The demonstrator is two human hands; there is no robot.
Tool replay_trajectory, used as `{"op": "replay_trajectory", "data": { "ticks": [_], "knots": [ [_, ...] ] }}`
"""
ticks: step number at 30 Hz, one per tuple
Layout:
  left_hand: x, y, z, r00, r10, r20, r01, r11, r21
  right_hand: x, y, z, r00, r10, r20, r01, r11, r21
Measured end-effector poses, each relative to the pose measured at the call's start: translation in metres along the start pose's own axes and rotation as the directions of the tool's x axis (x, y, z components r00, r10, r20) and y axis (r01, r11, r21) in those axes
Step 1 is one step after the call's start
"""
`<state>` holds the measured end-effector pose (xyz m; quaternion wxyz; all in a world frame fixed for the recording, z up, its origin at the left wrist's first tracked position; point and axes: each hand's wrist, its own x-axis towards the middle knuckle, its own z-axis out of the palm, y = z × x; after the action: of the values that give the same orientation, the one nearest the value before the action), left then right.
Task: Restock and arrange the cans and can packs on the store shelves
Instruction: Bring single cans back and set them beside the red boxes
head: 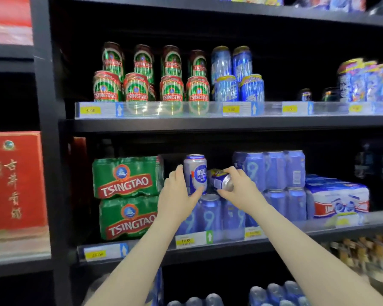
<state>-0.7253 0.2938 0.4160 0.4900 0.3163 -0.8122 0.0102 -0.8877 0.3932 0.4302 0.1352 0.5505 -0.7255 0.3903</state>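
Two cans held over the blue packs, middle shelf.
Left hand (179,191) grasps an upright white-blue can (195,173); right hand (237,186) grips a tilted can (221,180). Dark open gap behind, between the green Tsingtao packs (126,177) and the stacked blue packs (272,168).

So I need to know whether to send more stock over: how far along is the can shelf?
Done: the upper shelf fronts stacked green cans and blue cans; green packs sit stacked below. In hand: the left hand holds an upright white-and-blue can over a blue pack, and the right hand holds a tilted can. Left: placing both, and the upper shelf's sparse right-hand stretch.
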Motion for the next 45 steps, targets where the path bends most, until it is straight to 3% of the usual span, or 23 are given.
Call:
{"op": "replay_trajectory", "data": {
  "ticks": [7, 13, 20, 30, 37, 45],
  "knots": [
    [0.027, 0.017, 0.028, 0.955, -0.282, 0.096, 0.297, 0.925, -0.235, -0.015, 0.013, -0.014, 0.997, 0.027, -0.078, -0.021, 0.997, 0.079],
    [0.013, 0.017, 0.018, 0.977, -0.213, 0.027, 0.209, 0.911, -0.355, -0.029, 0.019, -0.027, 0.992, 0.025, -0.122, -0.003, 0.984, 0.178],
    [-0.035, 0.007, -0.049, 0.984, -0.141, -0.108, 0.094, 0.931, -0.352, -0.048, -0.007, -0.022, 0.986, -0.101, -0.132, 0.136, 0.945, 0.297],
    [-0.172, -0.046, -0.148, 0.928, -0.348, -0.132, 0.309, 0.919, -0.244, -0.108, -0.097, 0.059, 0.959, -0.282, -0.019, 0.258, 0.845, 0.469],
    [-0.264, -0.118, -0.221, 0.879, -0.462, -0.121, 0.438, 0.881, -0.179, -0.186, -0.183, 0.117, 0.936, -0.334, 0.113, 0.221, 0.806, 0.550],
    [-0.354, -0.230, -0.316, 0.863, -0.505, 0.009, 0.505, 0.861, -0.052, -0.271, -0.299, 0.208, 0.940, -0.255, 0.225, 0.062, 0.780, 0.623]
  ]
}}
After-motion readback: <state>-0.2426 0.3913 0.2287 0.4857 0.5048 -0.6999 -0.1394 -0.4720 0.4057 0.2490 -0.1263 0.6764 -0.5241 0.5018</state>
